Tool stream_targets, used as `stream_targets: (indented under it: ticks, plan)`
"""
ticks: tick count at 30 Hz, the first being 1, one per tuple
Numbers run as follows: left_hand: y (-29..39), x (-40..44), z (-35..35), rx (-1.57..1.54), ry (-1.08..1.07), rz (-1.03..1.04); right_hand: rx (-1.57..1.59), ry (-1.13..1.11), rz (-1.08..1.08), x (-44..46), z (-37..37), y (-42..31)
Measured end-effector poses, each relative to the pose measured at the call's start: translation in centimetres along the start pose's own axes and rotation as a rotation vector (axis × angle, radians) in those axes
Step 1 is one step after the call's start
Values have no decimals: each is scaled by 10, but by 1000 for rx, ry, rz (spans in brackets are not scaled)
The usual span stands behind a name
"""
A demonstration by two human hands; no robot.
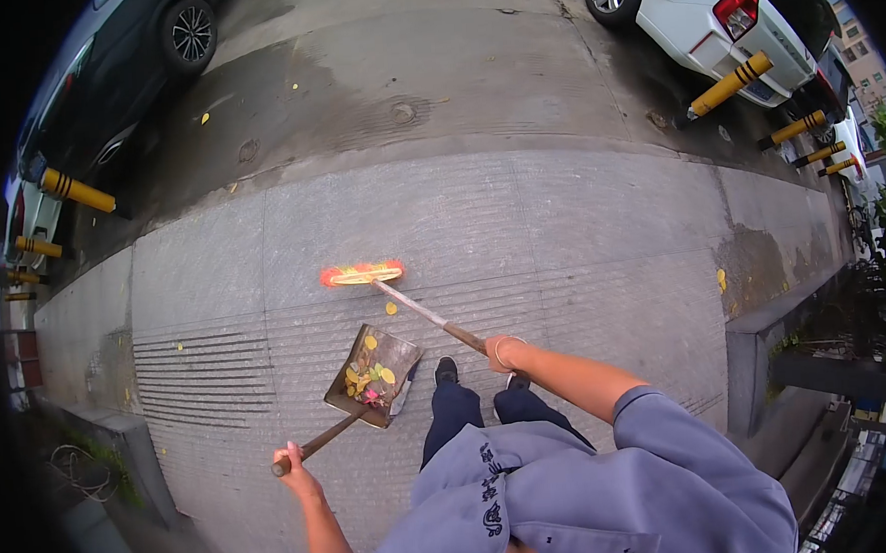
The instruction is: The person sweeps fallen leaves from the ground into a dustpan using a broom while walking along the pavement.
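Observation:
My left hand [295, 471] is closed round the wooden handle of a dustpan [390, 353], low at the left. Inside the pan lie several yellow leaves [370, 342] and a small pink-red scrap [371, 394]. With my right hand [507, 354] I grip the stick of a broom [420, 310], which slants up and to the left. The broom's orange-bristled head [363, 273] is on the paving beyond the pan. Between broom head and pan, a single yellow leaf [391, 307] lies on the ground.
A dark car [102, 84] is parked at the upper left, a white car [685, 23] at the upper right. Yellow-black posts [729, 85] line both sides. Low concrete walls [758, 355] border the ramp. Grooved paving [203, 379] is at the left. My shoes [446, 369] are near the pan.

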State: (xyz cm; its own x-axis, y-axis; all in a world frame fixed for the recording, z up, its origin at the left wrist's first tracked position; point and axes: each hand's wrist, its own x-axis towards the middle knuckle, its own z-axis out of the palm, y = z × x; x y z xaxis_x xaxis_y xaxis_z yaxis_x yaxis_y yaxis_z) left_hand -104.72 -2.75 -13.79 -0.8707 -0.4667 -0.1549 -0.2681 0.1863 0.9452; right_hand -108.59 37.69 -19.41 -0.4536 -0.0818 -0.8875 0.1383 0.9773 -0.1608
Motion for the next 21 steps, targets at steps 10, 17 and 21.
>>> stream_targets:
  ticks: [10, 17, 21]
  plan:
    - [-28, 0, -37, -7, 28, -44, 1050, -595, -3, -63, 11, 30]
    - [-11, 10, -21, -259, 86, -21, 950, -184, 52, -120, 21, 44]
    - [8, 20, 8, -203, -17, 93, 1174, -58, 199, -154, 63, 74]
